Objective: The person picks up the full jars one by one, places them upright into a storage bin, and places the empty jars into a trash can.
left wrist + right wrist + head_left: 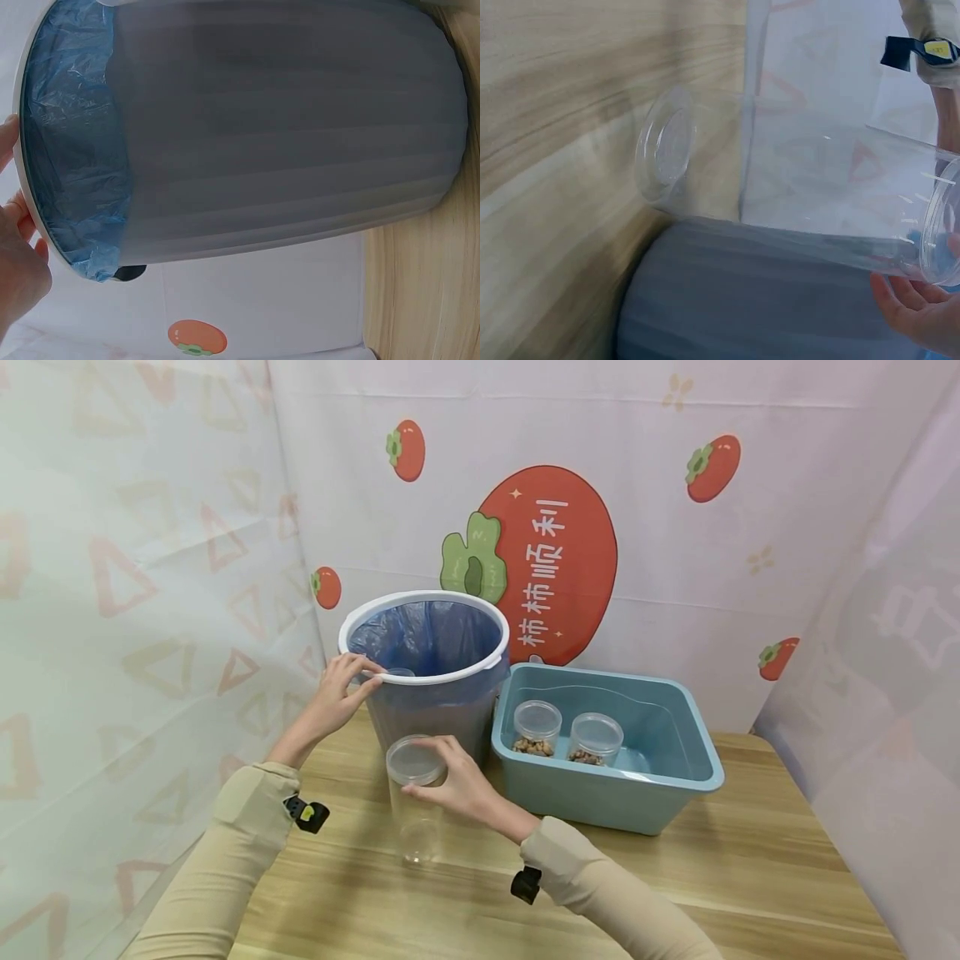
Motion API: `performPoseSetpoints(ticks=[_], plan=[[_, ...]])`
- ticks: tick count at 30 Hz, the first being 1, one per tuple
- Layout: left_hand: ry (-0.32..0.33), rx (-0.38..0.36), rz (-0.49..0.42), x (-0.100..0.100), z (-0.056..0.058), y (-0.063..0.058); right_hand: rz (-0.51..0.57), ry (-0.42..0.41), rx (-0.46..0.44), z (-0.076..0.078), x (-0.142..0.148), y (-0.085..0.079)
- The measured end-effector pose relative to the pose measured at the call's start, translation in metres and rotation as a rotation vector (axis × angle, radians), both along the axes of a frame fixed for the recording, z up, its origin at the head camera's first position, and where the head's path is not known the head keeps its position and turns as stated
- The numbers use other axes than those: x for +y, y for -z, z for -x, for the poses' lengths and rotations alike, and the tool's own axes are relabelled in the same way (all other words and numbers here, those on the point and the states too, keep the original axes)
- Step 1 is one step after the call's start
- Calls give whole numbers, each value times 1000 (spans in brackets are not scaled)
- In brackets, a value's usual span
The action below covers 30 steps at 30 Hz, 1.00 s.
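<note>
My left hand [341, 693] is at the near left rim of a round bin [431, 727] lined with a blue bag, fingers gently bent and apart. Just inside that rim, beside the fingertips, shows the edge of a clear round piece [400, 672]; most of it is hidden. In front of the bin stands a tall clear plastic jar [416, 802] with a clear lid, nothing visible inside. My right hand [467, 783] grips it near the top, thumb on the near side; the right wrist view shows fingers [911, 296] against the lid end.
Right of the bin stands a blue-green tub [592, 797]. Inside are two lidded clear jars, one [537, 731] with nut-like pieces and another [596, 739] with darker pieces. All stand on a wood-grain table [450, 910], with printed cloth walls [637, 410] at the back and sides.
</note>
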<state>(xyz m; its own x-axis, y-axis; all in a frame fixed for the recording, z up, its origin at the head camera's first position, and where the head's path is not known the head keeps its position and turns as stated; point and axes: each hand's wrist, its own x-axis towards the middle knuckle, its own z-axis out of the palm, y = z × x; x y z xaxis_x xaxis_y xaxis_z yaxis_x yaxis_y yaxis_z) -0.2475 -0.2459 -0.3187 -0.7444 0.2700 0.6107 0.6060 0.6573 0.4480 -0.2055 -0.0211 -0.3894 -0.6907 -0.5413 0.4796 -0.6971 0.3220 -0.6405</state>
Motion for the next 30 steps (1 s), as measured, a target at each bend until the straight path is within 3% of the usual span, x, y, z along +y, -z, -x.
performPoseSetpoints(ticks=[23,27,30], plan=[[-14,-2,-5,-2,-1,0,180,65,79,11,43,-56],[-9,1,-1,-1,0,0,197,94,48,13,56,-70],[-2,-3,2,0,0,0,231,105,-27,14,67,-82]])
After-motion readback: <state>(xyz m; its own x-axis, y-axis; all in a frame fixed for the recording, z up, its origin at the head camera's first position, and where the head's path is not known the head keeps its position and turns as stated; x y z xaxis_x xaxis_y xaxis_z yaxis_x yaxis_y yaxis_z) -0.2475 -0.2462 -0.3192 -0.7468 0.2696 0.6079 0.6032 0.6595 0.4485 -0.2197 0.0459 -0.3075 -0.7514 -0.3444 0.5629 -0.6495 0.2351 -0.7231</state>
